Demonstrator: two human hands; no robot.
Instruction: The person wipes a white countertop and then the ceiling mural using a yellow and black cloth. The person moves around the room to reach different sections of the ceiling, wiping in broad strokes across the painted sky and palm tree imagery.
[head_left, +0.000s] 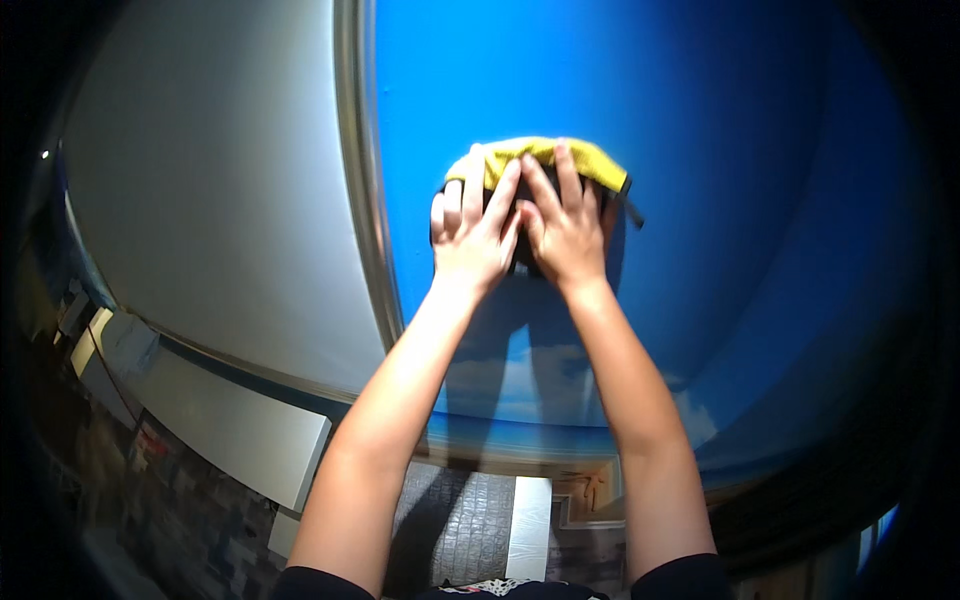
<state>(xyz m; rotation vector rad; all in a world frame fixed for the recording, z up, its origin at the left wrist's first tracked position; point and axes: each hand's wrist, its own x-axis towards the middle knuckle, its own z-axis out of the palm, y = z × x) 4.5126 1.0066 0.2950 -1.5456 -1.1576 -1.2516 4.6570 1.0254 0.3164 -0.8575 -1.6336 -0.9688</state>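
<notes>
A yellow cloth (596, 163) with a dark side and dark edging lies bunched against a blue wall mural (480, 67). My left hand (472, 232) presses on the cloth's left half with fingers pointing up. On its right half rests my right hand (566, 232), fingers spread and also pointing up. Both hands hold the cloth to the surface, their thumbs close together. A dark strip hangs off the cloth's right corner. Much of its dark part is hidden beneath my palms.
Left of the mural runs a metal frame strip (356, 150) bordering a pale grey panel (225, 150). A white box-like furniture piece (232, 420) stands at lower left. Below are a grey brick-patterned surface (472, 525) and a white strip (529, 525). Clouds and sea are pictured low on the mural.
</notes>
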